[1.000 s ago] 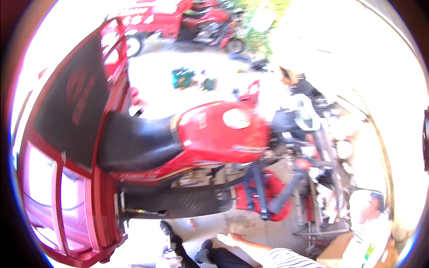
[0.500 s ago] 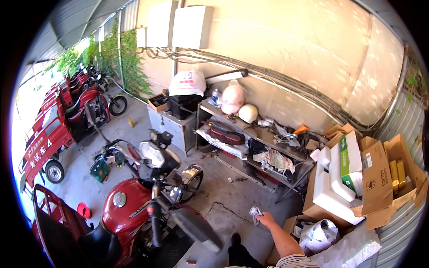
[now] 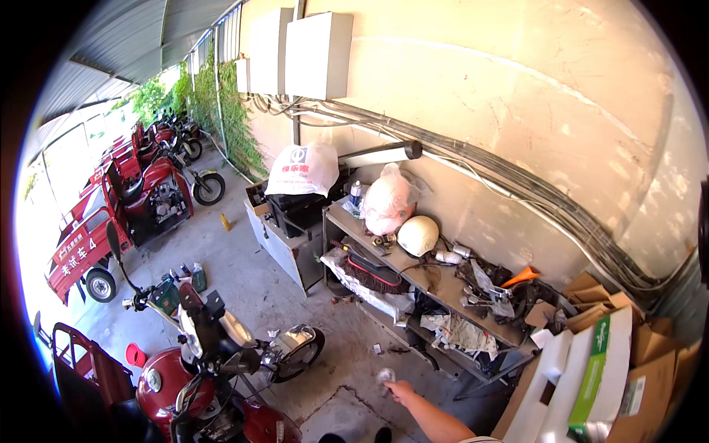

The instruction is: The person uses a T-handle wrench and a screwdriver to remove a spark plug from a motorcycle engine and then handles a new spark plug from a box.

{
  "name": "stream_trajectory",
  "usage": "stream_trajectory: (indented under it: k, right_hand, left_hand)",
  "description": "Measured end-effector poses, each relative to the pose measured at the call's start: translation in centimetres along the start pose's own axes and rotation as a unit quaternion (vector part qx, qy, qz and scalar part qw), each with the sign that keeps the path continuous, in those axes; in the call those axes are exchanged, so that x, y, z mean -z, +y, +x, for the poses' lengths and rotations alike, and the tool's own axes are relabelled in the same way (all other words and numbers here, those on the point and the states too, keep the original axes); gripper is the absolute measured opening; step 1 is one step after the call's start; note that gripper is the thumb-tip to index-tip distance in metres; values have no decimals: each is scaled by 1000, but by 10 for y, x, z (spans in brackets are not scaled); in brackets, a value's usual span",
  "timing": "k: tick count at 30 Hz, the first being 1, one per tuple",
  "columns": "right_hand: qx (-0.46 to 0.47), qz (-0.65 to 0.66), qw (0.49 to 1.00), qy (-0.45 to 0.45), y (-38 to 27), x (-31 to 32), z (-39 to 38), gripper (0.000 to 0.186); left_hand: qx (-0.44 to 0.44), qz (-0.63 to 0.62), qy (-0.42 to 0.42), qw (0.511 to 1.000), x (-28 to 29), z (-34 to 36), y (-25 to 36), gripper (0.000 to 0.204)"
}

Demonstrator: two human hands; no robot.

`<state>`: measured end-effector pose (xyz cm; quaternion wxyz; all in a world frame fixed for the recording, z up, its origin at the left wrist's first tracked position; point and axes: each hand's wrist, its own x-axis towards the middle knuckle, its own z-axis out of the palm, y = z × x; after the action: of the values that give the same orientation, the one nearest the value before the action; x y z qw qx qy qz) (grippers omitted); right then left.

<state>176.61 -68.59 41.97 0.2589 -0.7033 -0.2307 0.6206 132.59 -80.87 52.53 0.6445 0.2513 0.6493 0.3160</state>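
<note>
My right hand (image 3: 401,393) reaches out at the lower middle, its fingers closed on a small pale object (image 3: 385,376), blurred and too small to name. It is over the concrete floor, between a red three-wheeled motorcycle (image 3: 168,391) at the lower left and a metal shelf (image 3: 413,275) piled with parts, bags and a white helmet (image 3: 418,236). My left hand is not in view.
More red three-wheelers (image 3: 77,256) stand at the left. A grey cabinet (image 3: 284,255) carries a white bag (image 3: 303,176). Cardboard boxes and white foam (image 3: 546,384) crowd the lower right. Green and dark containers (image 3: 198,277) and a red pot (image 3: 135,354) lie on the floor.
The view has swung from the motorcycle's seat toward the wall and shelves, bringing more shelving into sight. My right hand now holds its object out nearer the shelf.
</note>
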Motion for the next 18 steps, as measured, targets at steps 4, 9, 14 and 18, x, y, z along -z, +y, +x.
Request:
stream_trajectory:
  k: [4, 9, 14, 18]
  right_hand:
    - [-16, 65, 991, -119, -106, -52, 61, 30]
    - [2, 68, 987, -145, -251, -97, 164, 29]
    - [52, 53, 989, -131, -424, -150, 232, 29]
    - [180, 9, 983, -36, -571, -145, 304, 31]
  left_hand:
    - [3, -11, 18, 1000, -32, 43, 61, 40]
    - [4, -25, 21, 999, -59, 142, 133, 42]
    - [4, -23, 21, 1000, -58, 238, 219, 44]
    - [-8, 15, -11, 1000, -77, 299, 293, 46]
